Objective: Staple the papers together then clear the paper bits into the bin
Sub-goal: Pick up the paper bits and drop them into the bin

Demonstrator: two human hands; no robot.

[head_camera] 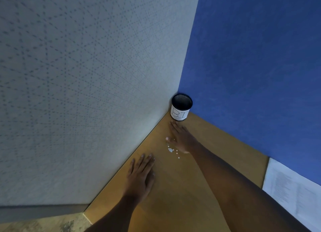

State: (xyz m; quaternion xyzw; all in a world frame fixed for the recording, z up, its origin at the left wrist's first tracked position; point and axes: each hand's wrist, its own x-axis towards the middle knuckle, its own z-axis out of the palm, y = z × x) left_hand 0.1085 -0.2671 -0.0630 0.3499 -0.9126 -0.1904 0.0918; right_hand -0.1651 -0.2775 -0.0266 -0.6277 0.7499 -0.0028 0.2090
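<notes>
At the lower right the papers [291, 193] are running off the frame's edge, their print blurring beyond reading. The label [179, 113] on the bin [182, 102] is showing only "BI", the rest curving out of sight. The paper bits [171, 150] are appearing too small to count.

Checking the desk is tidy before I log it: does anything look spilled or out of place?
Yes: small white paper bits lie scattered on the wooden desk, beside the right hand, short of the bin in the corner. They belong inside it.
</notes>
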